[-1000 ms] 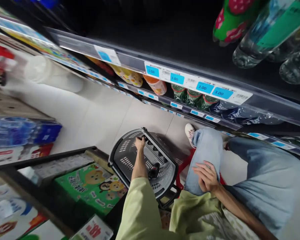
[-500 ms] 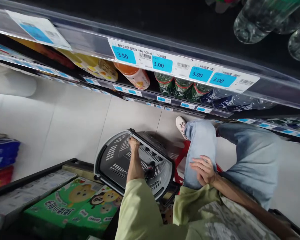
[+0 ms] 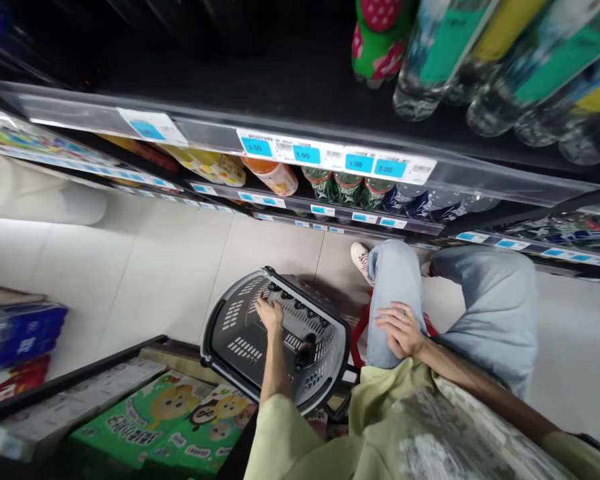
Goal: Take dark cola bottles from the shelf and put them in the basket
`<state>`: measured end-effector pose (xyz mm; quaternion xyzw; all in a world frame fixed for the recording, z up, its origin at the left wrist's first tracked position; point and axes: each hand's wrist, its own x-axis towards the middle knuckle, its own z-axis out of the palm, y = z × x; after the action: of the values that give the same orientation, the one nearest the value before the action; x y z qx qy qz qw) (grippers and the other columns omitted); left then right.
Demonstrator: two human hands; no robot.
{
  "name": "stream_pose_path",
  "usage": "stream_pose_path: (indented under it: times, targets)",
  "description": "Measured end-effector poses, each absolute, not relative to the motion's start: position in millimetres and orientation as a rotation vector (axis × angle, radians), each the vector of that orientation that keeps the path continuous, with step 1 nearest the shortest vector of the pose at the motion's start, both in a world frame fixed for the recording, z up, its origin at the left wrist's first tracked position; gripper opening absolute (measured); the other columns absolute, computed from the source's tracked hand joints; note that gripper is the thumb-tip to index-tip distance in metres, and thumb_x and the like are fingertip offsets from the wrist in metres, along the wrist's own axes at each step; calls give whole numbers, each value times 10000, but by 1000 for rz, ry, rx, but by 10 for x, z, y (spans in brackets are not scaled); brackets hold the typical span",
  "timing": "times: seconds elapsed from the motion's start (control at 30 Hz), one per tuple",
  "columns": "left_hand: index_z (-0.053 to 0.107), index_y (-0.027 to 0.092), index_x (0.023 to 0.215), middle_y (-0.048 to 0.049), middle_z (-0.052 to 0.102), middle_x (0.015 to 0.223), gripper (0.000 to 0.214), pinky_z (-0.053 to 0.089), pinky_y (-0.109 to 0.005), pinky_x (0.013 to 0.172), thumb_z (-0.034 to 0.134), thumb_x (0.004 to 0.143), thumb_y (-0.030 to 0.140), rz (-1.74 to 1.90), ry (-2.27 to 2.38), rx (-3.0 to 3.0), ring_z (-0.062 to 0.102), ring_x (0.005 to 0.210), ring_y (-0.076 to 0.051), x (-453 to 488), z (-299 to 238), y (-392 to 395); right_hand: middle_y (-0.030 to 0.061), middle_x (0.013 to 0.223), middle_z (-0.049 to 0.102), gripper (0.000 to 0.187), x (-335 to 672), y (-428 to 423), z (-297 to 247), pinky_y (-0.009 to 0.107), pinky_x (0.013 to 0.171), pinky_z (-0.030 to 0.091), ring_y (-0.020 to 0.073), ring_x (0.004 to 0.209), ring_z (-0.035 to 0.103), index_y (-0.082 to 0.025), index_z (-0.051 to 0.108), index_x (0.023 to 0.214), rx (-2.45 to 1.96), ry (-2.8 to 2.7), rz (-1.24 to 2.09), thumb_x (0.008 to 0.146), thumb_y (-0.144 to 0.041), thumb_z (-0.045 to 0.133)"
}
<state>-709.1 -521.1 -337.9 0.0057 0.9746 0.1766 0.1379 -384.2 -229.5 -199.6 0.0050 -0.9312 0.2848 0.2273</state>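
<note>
Basket [image 3: 219,337] | bottle row [image 3: 299,305] ranged along one inner wall | left hand [image 3: 270,312] placed inside, nearer, beside row's end | right hand [image 3: 401,329] rested outside | both hands' fingers loosely parted

Looking down and forward from the head, not far above left hand [image 3: 270,312] and right hand [image 3: 399,328], toward a shelf [image 3: 207,138] beyond both.

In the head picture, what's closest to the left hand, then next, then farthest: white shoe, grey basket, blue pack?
1. Grey basket, under the left hand.
2. White shoe, off to its right.
3. Blue pack, at picture's left side.
</note>
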Motion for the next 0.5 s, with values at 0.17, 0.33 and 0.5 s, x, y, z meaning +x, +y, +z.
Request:
stream_pose_path:
  times: [0.17, 0.33, 0.5]
  targets:
    - [620, 155, 1247, -188, 669, 1225, 324, 518, -499, 1105, 452, 994, 271, 1196, 2832, 243, 637, 1195, -321, -6033, -2920, -4707, 41, 1021, 855, 367, -3858, -2265, -1972, 476, 1148, 487, 220, 1107, 772, -253, 759, 1009, 12, -2538, 780, 892, -96, 449]
    - [656, 211, 1200, -125, 707, 1181, 324, 564, -396, 991, 383, 1119, 365, 1457, 2425, 442, 682, 1097, -243, -4808, -2380, -3691, 84, 944, 810, 353, -3821, -2189, -2009, 491, 1102, 546, 235, 1039, 758, -204, 773, 961, 41, -2552, 729, 903, -126, 434]
    - [670, 204, 1288, -152, 691, 1278, 390, 542, -491, 1107, 328, 1151, 331, 1306, 2361, 834, 637, 1230, -274, -4599, -1922, -3106, 117, 953, 793, 341, -3732, -2145, -2199, 507, 1067, 560, 265, 948, 706, -200, 816, 1003, 9, -2482, 702, 925, -193, 484]
